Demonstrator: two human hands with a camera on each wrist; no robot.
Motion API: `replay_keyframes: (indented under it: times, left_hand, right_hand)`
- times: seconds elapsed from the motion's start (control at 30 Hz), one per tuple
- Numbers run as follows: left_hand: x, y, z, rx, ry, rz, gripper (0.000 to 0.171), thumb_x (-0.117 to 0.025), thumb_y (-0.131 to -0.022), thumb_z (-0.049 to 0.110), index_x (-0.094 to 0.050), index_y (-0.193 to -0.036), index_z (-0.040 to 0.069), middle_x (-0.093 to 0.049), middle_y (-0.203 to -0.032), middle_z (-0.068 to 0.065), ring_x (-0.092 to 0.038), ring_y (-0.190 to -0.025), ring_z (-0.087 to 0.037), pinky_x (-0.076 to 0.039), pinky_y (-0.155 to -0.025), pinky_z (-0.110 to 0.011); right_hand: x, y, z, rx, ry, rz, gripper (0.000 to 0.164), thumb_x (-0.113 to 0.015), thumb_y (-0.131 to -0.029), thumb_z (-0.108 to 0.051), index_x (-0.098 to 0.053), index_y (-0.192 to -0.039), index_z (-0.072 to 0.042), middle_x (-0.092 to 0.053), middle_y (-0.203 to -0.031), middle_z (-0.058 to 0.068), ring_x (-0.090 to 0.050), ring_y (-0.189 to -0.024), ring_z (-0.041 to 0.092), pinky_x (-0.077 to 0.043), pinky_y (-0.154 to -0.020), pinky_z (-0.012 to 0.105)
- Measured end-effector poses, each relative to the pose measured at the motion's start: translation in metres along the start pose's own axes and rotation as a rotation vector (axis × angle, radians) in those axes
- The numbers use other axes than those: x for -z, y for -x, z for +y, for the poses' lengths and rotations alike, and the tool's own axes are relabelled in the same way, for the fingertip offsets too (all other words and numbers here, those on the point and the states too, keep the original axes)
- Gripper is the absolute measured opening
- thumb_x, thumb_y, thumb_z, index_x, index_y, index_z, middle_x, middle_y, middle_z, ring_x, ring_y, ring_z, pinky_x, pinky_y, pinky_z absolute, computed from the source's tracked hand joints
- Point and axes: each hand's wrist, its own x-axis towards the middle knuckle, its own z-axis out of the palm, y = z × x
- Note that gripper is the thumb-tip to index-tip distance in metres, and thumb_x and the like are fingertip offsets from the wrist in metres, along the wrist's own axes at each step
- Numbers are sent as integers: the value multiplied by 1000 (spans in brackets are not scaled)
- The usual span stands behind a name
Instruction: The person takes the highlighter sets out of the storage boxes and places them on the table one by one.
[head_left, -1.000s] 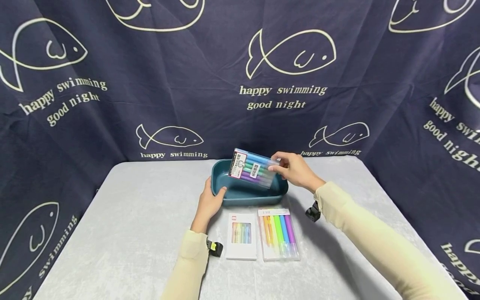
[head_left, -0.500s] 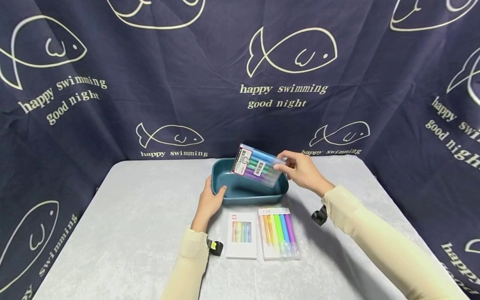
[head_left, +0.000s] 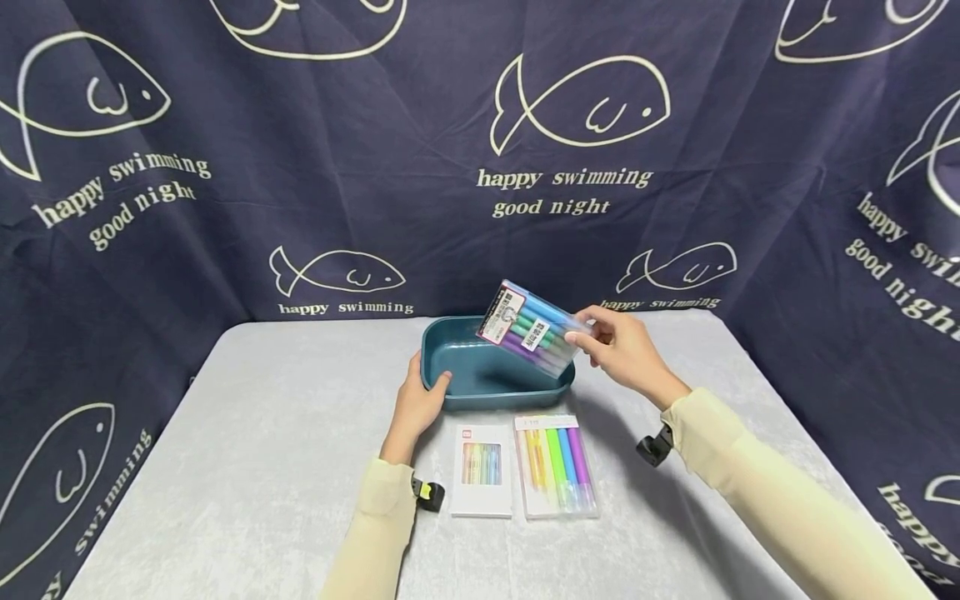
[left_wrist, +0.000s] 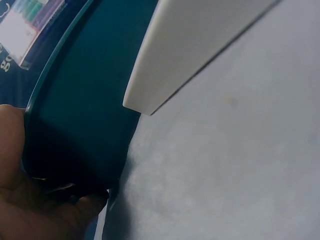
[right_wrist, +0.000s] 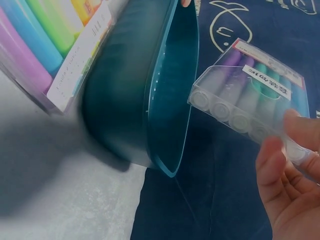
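Note:
My right hand pinches a clear pack of markers by its right end, fingers and thumb on either face. Blue, green and purple barrels show through the plastic, with white labels on top. The pack is tilted and hangs over the right part of a teal rectangular bin; in the right wrist view the marker pack is beside the bin's open mouth. My left hand grips the bin's left end, thumb over the near rim. From the left wrist, the same hand shows against the bin's corner.
In front of the bin lie a white box with a window showing coloured pens and a clear case of bright markers. All stand on a grey table. A dark blue fish-print cloth hangs behind.
My right hand has moved to the right with the marker pack, whose left end is now higher and further right. The left hand, the bin and both packs in front stay put.

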Motion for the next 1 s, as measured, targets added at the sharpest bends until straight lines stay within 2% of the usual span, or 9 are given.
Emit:
replay_keyframes:
  times: [0.2, 0.63, 1.0]
  left_hand:
    - [-2, -1, 0, -9, -4, 0, 70, -60, -97, 30, -31, -156, 8, -46, -154, -26, -46, -141, -46, -38, -116, -60]
    - [-3, -1, 0, -6, -1, -11, 69, -59, -98, 30, -30, -157, 8, -45, -155, -25, -44, -142, -46, -37, -116, -60]
    - [-1, 0, 0, 6, -8, -14, 70, -58, -99, 31, -28, -157, 8, -42, -156, -25, -43, -143, -46, -36, -117, -60]
  right_hand:
    - [7, 12, -1, -16, -24, 30, 19, -74, -92, -28, -69, -107, -17, -58, -57, 4, -53, -48, 10, -43, -43, 27]
    - [14, 34, 5, -48, -61, 73, 20, -73, -93, -26, -67, -105, -10, -60, -58, 8, -52, -46, 9, -43, -40, 26]
    - [12, 58, 8, -133, -102, 102, 22, -71, -94, -28, -68, -107, -9, -60, -58, 6, -53, -45, 9, -43, -40, 26]
